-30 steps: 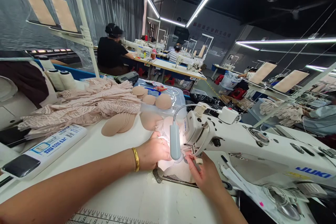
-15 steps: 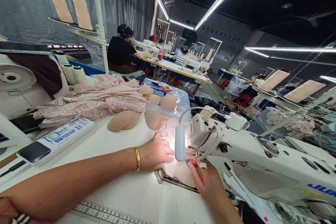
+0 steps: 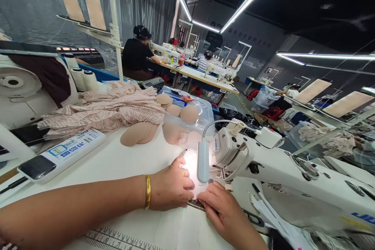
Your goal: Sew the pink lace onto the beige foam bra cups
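Note:
A pale pink fabric piece [image 3: 191, 166] lies on the sewing machine's bed, brightly lit by a small grey lamp [image 3: 203, 162] on a bendy neck. My left hand [image 3: 170, 185], with a gold bracelet at the wrist, is closed on the fabric's left edge. On the near edge, the fingers of my right hand [image 3: 219, 205] are pinched together over the cloth, close to my left thumb. The white sewing machine head [image 3: 231, 150] stands just beyond my right hand. Its needle area is partly hidden behind the lamp and fingers.
Beige oval pads [image 3: 139, 134] lie left of the machine, below a heap of pink lace fabric [image 3: 117, 105]. A clear plastic box [image 3: 205, 111] holds more pads. A white handheld device [image 3: 61, 156] rests at left. A ruler strip [image 3: 117, 238] marks the front edge. Co-workers sit at machines behind.
My right hand has moved left and nearer to me, from beside the needle to the fabric's near edge. My left hand has shifted slightly towards me, and the two hands are now closer together.

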Available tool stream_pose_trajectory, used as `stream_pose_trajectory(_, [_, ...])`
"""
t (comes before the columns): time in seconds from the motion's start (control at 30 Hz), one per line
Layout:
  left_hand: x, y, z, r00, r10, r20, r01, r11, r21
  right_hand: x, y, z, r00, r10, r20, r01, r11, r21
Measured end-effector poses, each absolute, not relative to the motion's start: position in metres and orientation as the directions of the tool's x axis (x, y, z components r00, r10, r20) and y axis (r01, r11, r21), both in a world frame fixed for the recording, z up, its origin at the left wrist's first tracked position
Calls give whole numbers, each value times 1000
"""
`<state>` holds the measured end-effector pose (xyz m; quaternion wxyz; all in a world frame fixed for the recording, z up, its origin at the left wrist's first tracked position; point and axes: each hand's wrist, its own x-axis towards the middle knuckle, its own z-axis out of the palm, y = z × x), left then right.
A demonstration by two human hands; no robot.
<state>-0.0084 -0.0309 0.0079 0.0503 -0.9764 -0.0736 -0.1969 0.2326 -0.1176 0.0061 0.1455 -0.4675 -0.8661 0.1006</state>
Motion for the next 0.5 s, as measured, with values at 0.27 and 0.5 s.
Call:
stream_pose_trajectory(0.27, [-2,-32,2,897,161,411,214,-973,-85,236,-113,-5,-459,859,226,815,508,-277])
stream_pose_trajectory(0.5, [8,-18,-1,876,244,416,287,-957,-44,238,-106,-23,-334,894,299,861,418,-290])
